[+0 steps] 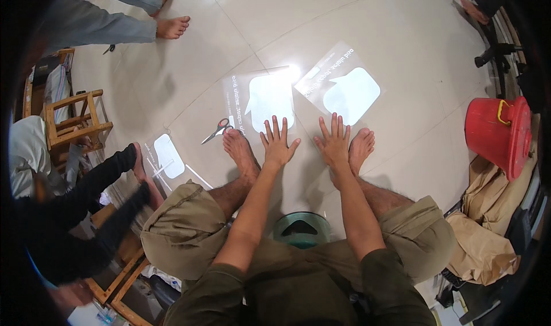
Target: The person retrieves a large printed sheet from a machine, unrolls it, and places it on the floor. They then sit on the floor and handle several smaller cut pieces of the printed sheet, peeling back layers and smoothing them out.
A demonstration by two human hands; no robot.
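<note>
My left hand (278, 147) is open, palm down with fingers spread. Its fingertips overlap the near edge of a clear plastic sheet (270, 96) printed with a white speech-bubble shape. Similarly spread and open, my right hand (334, 145) has its fingertips by the near corner of a second such sheet (353, 96), which lies angled on the floor. Whether either hand touches a sheet, I cannot tell. Neither holds anything. Scissors (218, 129) with black and red handles lie left of my left hand, against the first sheet's edge.
A smaller printed sheet (169, 156) and white strips lie at left, near a person in black trousers (86, 205). Another person's foot (173, 28) is at far left. A green stool (301, 228) is beneath me. Around stand a wooden stool (80, 119), red lidded bucket (493, 133) and brown paper (482, 248).
</note>
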